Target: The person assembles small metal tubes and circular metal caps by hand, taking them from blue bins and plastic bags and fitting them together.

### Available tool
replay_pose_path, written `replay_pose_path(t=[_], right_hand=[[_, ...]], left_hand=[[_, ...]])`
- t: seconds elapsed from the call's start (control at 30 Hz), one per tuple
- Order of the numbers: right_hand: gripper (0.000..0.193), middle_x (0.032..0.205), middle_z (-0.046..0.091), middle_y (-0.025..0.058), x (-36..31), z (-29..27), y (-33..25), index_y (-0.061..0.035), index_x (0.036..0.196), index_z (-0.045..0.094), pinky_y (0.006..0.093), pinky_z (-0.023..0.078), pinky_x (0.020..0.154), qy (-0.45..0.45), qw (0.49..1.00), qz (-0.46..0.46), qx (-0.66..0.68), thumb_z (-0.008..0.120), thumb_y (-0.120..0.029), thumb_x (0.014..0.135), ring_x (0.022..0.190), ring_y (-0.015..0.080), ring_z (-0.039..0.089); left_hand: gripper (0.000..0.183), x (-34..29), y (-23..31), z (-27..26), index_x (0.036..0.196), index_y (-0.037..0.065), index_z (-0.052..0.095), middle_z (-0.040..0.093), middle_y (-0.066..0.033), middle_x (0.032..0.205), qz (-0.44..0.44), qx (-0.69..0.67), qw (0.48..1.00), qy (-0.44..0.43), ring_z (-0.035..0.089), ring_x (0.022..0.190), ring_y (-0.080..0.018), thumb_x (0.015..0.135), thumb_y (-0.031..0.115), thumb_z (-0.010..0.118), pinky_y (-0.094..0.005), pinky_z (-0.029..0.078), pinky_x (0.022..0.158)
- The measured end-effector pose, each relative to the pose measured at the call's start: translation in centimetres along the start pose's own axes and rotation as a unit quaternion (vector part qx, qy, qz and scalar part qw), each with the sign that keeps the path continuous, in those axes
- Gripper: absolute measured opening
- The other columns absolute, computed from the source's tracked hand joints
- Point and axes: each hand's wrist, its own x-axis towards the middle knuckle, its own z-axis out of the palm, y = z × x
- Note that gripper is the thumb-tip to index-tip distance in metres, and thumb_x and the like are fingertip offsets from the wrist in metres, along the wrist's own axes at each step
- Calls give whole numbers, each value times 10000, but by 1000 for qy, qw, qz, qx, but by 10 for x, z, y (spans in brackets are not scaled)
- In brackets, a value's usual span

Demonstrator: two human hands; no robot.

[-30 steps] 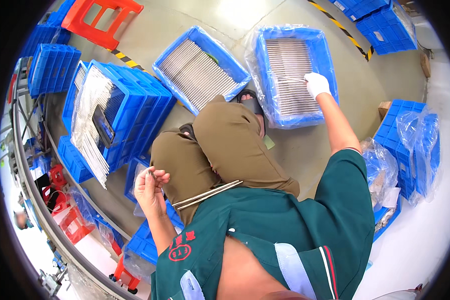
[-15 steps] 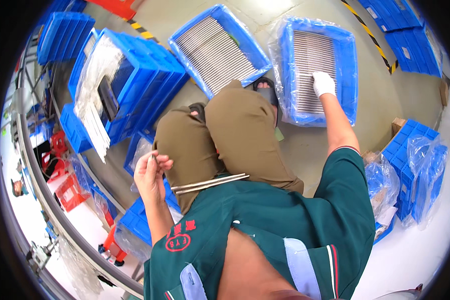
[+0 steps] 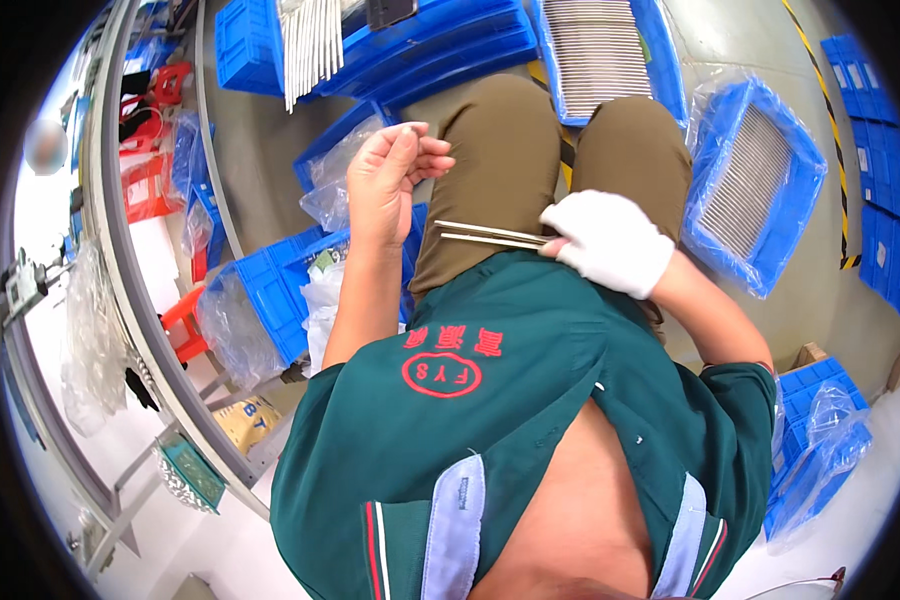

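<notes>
Two thin silver metal rods (image 3: 490,230) lie near-parallel over the seated person's lap, above the brown cloth trousers (image 3: 500,150), by the hem of the dark green shirt (image 3: 540,310); can't tell if they touch cloth. Right hand, in a white fabric glove (image 3: 612,243), is closed in a pinch on their right ends, thumb side bare; left ends are free and slightly spread. Bare left hand (image 3: 388,175) is half curled above the left thigh, thumb near fingertips; can't tell if it holds anything. Main risk, I'd say: a rod pivots or slips out, since the grip is at one end only and glove fabric may be slick. Dropped, it could roll off the thigh. Farther out: clear-film-lined blue plastic crate (image 3: 812,168) with rowed rods, front right; pale rod bundle (image 3: 312,45) overhanging blue crates, upper left, could slide if bumped.
</notes>
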Motion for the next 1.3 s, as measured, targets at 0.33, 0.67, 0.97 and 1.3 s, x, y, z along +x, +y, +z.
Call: replay_pose_path(t=[0.33,0.67,0.97,1.3], right_hand=[[173,720,586,128,9,22,-8,-82,751,584,398,451,626,9,996,86,-31,532,-233,817,715,304,582],[99,599,471,48,7,-46,-42,-134,722,542,336,405,515,253,936,52,-240,620,-192,746,574,218,505],[113,586,437,39,5,-47,-53,-131,710,532,328,385,496,262,917,44,-297,621,-193,743,555,202,478],[131,585,506,64,8,-17,-54,-107,729,544,349,409,517,229,951,62,-199,557,-215,803,557,237,528]], left_hand=[[306,-6,-14,-27,971,-12,570,632,-123,794,3,-40,999,-7,601,636,-168,891,281,532,-253,487,604],[327,-4,-19,0,955,-1,569,589,-93,683,-127,-211,960,-132,497,538,-146,893,316,516,-277,391,543],[277,-5,-17,5,929,10,585,615,-95,708,-138,-179,965,-134,551,556,-130,889,280,538,-234,451,540],[233,-25,-22,41,964,-23,574,632,-140,781,-94,-153,965,-190,612,656,-195,821,151,634,-280,499,601]])
